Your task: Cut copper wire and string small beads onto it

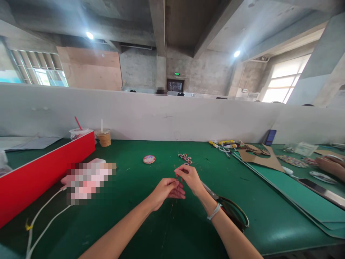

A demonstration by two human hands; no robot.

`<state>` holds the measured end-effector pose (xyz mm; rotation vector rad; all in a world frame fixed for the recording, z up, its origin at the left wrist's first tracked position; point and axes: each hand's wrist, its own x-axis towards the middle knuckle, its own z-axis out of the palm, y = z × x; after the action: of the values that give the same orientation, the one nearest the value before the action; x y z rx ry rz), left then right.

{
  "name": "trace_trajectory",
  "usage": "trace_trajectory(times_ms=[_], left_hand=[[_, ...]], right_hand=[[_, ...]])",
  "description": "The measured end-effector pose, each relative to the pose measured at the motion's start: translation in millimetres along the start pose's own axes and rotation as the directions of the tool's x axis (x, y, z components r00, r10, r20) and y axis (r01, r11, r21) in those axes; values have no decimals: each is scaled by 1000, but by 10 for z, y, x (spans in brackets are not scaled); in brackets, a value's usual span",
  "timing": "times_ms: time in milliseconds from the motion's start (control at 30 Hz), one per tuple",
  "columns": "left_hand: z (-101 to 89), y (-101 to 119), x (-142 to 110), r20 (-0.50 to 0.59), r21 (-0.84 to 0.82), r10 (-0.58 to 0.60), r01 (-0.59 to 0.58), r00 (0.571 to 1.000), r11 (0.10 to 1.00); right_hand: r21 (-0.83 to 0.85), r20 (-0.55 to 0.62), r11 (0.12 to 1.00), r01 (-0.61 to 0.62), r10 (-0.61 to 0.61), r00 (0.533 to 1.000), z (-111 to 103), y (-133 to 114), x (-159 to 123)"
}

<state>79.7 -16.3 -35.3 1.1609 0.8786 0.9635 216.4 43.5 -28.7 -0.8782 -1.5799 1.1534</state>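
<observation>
My left hand (166, 190) pinches a thin strand between thumb and forefinger, its other fingers loosely stretched out below. Thin ends of the strand hang beneath the palm. Just above it, my right hand (191, 177) has its fingertips closed on the upper part of the strand, where a small reddish bit shows; its exact kind is too small to make out. Behind the hands lies a cluster of small multicoloured beads (185, 158). A small round dish (149, 159) sits farther left. Partly under my right forearm rests a pair of scissors (211, 191) with large dark handles.
A red divider (48, 176) and a blurred pink item (88, 180) with white cables stand left. Behind are drink cups (104, 138) and a white partition (151, 115). Rightward lie glue tubes (229, 142), cut cardboard (260, 158), a phone (320, 190) and another person's hand (330, 166).
</observation>
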Motion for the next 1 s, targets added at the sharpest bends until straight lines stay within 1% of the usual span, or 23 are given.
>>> trace_trajectory(times_ms=[300, 633, 1000], left_hand=[[-1, -1, -5, 20, 16, -36, 36, 999, 999], [10, 9, -22, 45, 26, -62, 61, 997, 998], [2, -22, 2, 37, 65, -44, 42, 998, 997]], right_hand=[[16, 46, 999, 30, -31, 998, -29, 26, 1], [9, 46, 999, 46, -46, 998, -35, 22, -10], [-15, 67, 1000, 3, -2, 998, -29, -21, -10]])
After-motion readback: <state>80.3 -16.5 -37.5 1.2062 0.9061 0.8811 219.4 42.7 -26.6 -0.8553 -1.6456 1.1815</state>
